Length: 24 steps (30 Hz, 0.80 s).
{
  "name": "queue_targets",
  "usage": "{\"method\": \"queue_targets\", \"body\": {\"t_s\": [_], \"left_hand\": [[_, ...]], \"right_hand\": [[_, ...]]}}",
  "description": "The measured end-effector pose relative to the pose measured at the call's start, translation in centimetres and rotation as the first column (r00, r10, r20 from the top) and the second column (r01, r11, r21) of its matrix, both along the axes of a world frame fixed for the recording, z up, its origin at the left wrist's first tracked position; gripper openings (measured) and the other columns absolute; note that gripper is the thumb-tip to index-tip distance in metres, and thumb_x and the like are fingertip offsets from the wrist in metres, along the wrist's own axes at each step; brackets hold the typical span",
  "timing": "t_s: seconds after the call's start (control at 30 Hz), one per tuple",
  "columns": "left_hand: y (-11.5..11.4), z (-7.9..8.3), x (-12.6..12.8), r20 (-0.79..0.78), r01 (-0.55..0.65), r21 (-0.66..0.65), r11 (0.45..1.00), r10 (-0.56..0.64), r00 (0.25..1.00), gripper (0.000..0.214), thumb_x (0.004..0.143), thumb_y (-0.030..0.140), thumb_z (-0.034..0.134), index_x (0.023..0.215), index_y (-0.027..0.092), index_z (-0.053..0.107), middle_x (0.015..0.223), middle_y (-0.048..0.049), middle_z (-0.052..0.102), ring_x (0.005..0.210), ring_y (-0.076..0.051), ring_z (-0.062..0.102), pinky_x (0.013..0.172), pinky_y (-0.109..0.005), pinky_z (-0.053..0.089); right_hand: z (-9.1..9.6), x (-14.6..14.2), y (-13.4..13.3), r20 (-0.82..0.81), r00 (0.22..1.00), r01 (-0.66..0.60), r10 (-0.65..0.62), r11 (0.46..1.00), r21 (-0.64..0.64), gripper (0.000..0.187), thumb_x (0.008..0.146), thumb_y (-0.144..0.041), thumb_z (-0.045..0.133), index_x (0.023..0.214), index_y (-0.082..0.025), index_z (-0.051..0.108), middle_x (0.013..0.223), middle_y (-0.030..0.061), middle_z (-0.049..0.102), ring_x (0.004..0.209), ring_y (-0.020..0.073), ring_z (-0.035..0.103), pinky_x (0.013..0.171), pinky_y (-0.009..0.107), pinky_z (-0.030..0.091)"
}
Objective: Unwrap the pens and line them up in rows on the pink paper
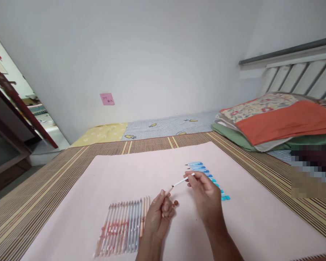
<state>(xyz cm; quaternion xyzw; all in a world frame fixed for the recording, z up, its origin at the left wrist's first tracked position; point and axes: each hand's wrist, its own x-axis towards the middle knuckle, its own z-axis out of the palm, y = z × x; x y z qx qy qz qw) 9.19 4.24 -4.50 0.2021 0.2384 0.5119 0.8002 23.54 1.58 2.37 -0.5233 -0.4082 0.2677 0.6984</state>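
Left hand (158,214): at the near centre, thumb and index finger pinching a slim peach-coloured stick (168,191), the other fingers curled into the palm. Right hand (205,190): to the right and slightly farther, thumb and fingertips pinching the far end of a slim white stick (180,182) that slants down to the left. The two sticks meet, or nearly meet, at a small dark spot between the hands; contact cannot be confirmed. Both sticks are held above a large pale pink sheet (130,174).

On the sheet, near left: a row of slender pens in clear, shiny wrapping (119,228), side by side, tips toward the far side. Along its right edge, beside the left hand: a few peach-coloured slim sticks (144,208), partly hidden by that hand. Just right of the left hand: small round brown bits (175,203). Right side: a column of short blue and turquoise pieces (197,168), the farthest with dark points facing left; the right hand covers part of it.

Under the sheet: a brown-and-yellow striped mat (57,174). Far side: blue-and-white checked cloth (163,128). Far right: folded orange and floral bedding (293,121).
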Motion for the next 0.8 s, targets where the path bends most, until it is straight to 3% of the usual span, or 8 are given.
{"method": "queue_targets", "body": {"t_s": [0.1,0.23,0.37,0.47,0.57,0.67,0.8], "left_hand": [[0.2,-0.1,-0.2,0.043,0.003,-0.017,1.0,-0.002,0.999,0.037,0.076,0.042,0.087,0.078,0.009,0.071,0.044,0.0092,0.043,0.039,-0.002,0.025,0.045,-0.018,0.026],[0.4,-0.1,-0.5,0.056,-0.005,-0.013,1.0,0.006,0.998,0.039,0.076,0.045,0.086,0.08,0.009,0.071,0.046,0.0093,0.043,0.04,-0.002,0.024,0.044,-0.019,0.023],[0.4,-0.1,-0.6,0.068,0.014,-0.02,1.0,-0.013,0.998,0.041,0.075,0.046,0.087,0.079,0.009,0.071,0.045,0.0102,0.042,0.04,-0.001,0.021,0.043,-0.019,0.021],[0.4,0.0,-0.6,0.051,0.036,-0.017,0.999,-0.035,0.998,0.041,0.074,0.046,0.087,0.079,0.009,0.07,0.044,0.0107,0.041,0.039,-0.001,0.018,0.043,-0.019,0.02],[0.2,0.2,-0.5,-0.017,0.025,0.019,1.0,-0.024,1.0,0.039,0.077,0.045,0.085,0.077,0.01,0.068,0.043,0.0105,0.041,0.038,-0.001,0.018,0.044,-0.019,0.021],[0.1,0.5,-0.6,-0.079,0.018,0.063,0.998,-0.013,0.997,0.036,0.078,0.041,0.085,0.072,0.012,0.064,0.043,0.0099,0.041,0.038,-0.002,0.021,0.045,-0.02,0.022],[0.3,0.5,-0.7,-0.129,0.008,0.08,0.997,0.003,0.992,0.037,0.074,0.04,0.087,0.069,0.015,0.06,0.044,0.0087,0.041,0.041,-0.004,0.032,0.045,-0.02,0.019]], "right_hand": [[0.2,0.5,0.0,-0.131,0.991,0.042,-0.038,0.999,0.026,0.039,0.088,-0.056,0.067,0.098,-0.019,0.073,0.097,0.0087,0.075,0.088,0.0214,0.067,0.083,0.036,0.053],[0.0,0.9,0.4,-0.357,0.933,-0.019,0.05,0.996,0.088,0.039,0.087,-0.057,0.069,0.098,-0.019,0.069,0.092,0.0076,0.074,0.091,0.0232,0.07,0.088,0.041,0.053],[-0.5,0.7,0.8,-0.422,0.898,-0.074,0.124,0.988,0.133,0.039,0.087,-0.057,0.069,0.099,-0.02,0.068,0.078,0.0006,0.066,0.073,0.0163,0.064,0.074,0.032,0.053],[-0.8,0.2,0.8,-0.272,0.953,-0.128,0.13,0.991,0.027,0.039,0.092,-0.058,0.061,0.101,-0.021,0.07,0.067,-0.0039,0.056,0.054,0.0107,0.047,0.053,0.025,0.041],[-0.9,-0.4,0.6,0.094,0.983,-0.152,0.16,0.984,-0.09,0.034,0.091,-0.052,0.063,0.1,-0.021,0.073,0.08,0.0018,0.065,0.067,0.0154,0.056,0.061,0.027,0.045],[-0.9,-0.7,0.4,0.372,0.896,-0.203,0.242,0.969,-0.139,0.021,0.089,-0.04,0.064,0.095,-0.023,0.074,0.095,0.005,0.07,0.088,0.0212,0.065,0.074,0.03,0.05],[-1.1,-0.5,0.3,0.533,0.772,-0.238,0.345,0.936,-0.261,0.013,0.089,-0.025,0.056,0.086,-0.023,0.068,0.089,0.0025,0.068,0.078,0.0185,0.065,0.068,0.028,0.048]]}}
